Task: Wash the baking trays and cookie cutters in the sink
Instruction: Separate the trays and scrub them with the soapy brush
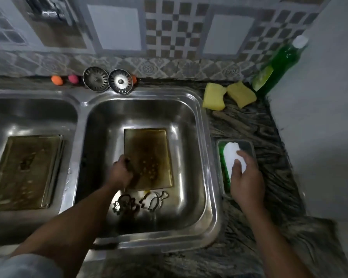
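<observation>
Brown grease was spread over the rectangular baking tray (149, 155), laid flat in the right basin of the steel sink (207, 137), long axis near to far. Its left edge was gripped by the left hand (121, 173), fingers curled. 2 thin metal cookie cutters (141, 199) were set just near of it. On the bench (269, 127), a soft white pad (232, 153) was clasped by the right hand (246, 177) in a dish (251, 145) of green soap. The tray lay left of that hand.
</observation>
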{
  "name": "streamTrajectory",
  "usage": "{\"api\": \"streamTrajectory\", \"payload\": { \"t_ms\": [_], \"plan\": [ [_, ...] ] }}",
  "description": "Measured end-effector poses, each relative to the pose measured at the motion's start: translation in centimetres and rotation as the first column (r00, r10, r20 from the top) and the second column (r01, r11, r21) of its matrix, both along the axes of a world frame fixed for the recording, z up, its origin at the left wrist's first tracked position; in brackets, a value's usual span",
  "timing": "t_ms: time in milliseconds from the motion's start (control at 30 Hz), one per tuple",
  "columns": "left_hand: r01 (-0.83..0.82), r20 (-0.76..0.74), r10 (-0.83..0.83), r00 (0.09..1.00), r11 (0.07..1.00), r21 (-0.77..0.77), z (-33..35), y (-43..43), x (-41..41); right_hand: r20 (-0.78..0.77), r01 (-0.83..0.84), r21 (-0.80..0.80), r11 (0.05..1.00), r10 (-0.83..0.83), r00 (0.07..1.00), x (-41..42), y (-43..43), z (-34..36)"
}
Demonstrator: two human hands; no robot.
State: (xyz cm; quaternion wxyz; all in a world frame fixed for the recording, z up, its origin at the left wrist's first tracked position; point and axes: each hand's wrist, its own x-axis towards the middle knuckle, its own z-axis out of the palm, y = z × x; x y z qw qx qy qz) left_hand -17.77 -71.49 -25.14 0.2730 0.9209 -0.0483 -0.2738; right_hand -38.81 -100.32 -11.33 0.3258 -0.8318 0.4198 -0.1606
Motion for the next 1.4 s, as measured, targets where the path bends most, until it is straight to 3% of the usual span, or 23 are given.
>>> {"api": "streamTrajectory", "payload": {
  "t_ms": [100, 200, 333, 600, 833, 1100, 1300, 1400],
  "plan": [
    [-0.019, -0.013, 0.017, 1.0, 0.981, -0.191, 0.9, 0.1, 0.0, -0.004, -0.012, -0.004, 1.0, 0.012, 1.0, 0.1, 0.0, 0.2],
    [0.033, 0.029, -0.025, 0.999, 0.957, -0.288, 2.1, 0.0, 0.5, -0.019, 0.006, 0.002, 1.0, -0.006, 1.0, 0.3, 0.2, 0.6],
    [0.132, 0.094, -0.11, 0.99, 0.952, -0.277, 4.1, -0.7, 1.0, -0.03, -0.008, 0.014, 1.0, 0.008, 1.0, 0.2, 0.3, 0.9],
    [0.235, 0.486, -0.111, 0.867, 0.951, -0.201, 10.4, 0.7, -0.3, -0.069, -0.042, 0.011, 0.999, 0.042, 0.997, 0.0, 0.4, 1.5],
    [0.3, 0.608, -0.086, 0.789, 0.918, -0.26, 13.7, 1.3, -2.4, -0.084, -0.051, 0.001, 0.999, 0.051, 0.995, -0.2, 0.6, 1.7],
    [0.357, 0.744, -0.089, 0.662, 0.911, -0.208, 14.9, 1.6, -3.5, -0.082, -0.049, 0.053, 0.997, 0.054, 0.995, -0.8, 0.6, 2.0],
    [0.378, 0.784, -0.09, 0.615, 0.905, -0.193, 16.2, 2.4, -2.7, 0.185, 0.084, 0.015, 0.996, -0.085, 0.979, -0.9, 1.6, 5.2],
    [0.317, 0.712, 0.007, 0.702, 0.892, -0.322, 16.9, 2.0, -2.5, 0.352, 0.058, 0.061, 0.996, -0.076, 0.933, 1.1, 3.1, 7.9]
  ]
}}
